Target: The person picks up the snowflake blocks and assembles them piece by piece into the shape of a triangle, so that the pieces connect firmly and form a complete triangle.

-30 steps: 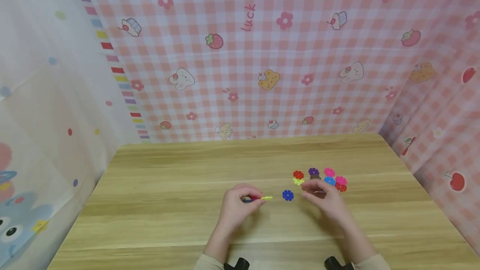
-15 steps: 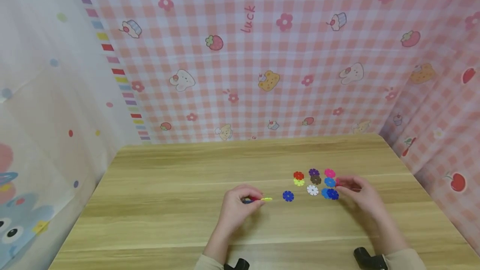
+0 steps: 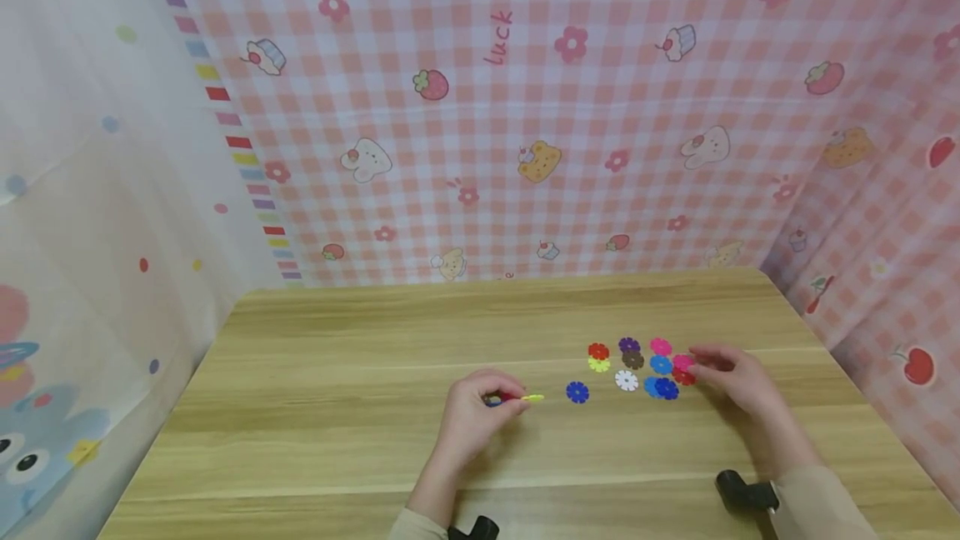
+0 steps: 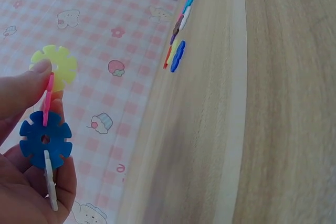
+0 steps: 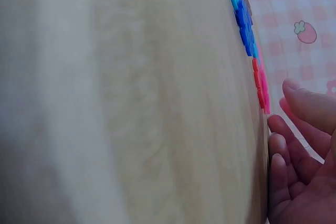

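Observation:
In the left wrist view my left hand pinches a chain of slotted flower-shaped plastic discs. It runs from a yellow disc under the thumb, through a pink disc and a blue disc, to a white disc. My right hand is at the right end of the loose discs, fingertips beside a pink disc and a red disc. The right wrist view shows its fingers loosely bent, the thumb apart from them; whether they touch the pink disc I cannot tell.
Loose discs lie flat on the wooden table: a dark blue one nearest the left hand, a white one, a brown one, a red one and several others. Patterned cloth hangs behind the table.
My right hand has moved right, from over the white disc to the right end of the group, uncovering the white, blue, pink and red discs. The left hand keeps its grip in place.

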A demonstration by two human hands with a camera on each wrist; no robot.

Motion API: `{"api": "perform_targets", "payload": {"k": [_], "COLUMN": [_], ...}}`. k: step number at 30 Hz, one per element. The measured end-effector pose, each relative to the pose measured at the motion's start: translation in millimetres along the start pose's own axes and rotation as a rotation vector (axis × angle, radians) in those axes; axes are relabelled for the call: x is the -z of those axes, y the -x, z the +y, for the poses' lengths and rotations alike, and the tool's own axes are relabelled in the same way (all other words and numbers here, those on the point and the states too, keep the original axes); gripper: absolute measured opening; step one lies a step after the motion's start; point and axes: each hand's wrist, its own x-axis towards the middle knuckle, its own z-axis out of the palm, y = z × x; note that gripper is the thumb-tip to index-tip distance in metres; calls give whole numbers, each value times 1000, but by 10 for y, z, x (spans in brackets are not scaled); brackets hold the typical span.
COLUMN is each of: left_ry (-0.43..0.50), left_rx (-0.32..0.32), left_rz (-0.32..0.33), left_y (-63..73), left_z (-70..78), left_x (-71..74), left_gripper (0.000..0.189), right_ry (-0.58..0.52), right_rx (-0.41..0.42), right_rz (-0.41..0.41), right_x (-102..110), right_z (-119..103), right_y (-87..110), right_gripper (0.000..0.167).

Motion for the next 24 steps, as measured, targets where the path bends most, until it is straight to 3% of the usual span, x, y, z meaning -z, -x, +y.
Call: {"api": "perform_targets", "payload": {"k": [8,17,24], "left_ry": [-17,0,4], "left_rx": [-17,-5,1], "left_rz": [7,-5,-3], "left_y": [-3,5,10], "left_z": [-3,-1,20], "left_x": [-8,-2,4], "left_gripper": [9,10,9], "right_ry": [74,92,81], "right_rx": [4,95,61], "right_rz": [-35,-35,-47], "right_x": [-20,-61,-60], "right_z": [23,52,52], "right_y": [-84,-122,-107], "right_gripper": [45,38,37]}}
